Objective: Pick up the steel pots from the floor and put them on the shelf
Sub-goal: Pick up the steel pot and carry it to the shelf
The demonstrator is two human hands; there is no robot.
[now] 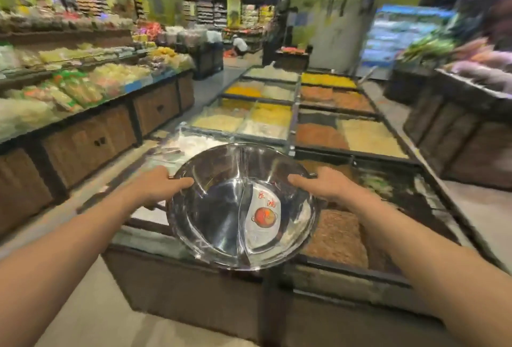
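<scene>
While I hold the wide, shiny steel divided pot in the air above the near edge of the dark wooden grain-bin counter, my left hand and right hand close their fingers on its opposite rims, thumbs inside.

Shop interior, blurred. A long island of divided bulk bins runs down the centre on a dark wooden base. Tiered shelves of packaged goods line the left aisle; a lit refrigerated case stands far right. Pale floor.
</scene>
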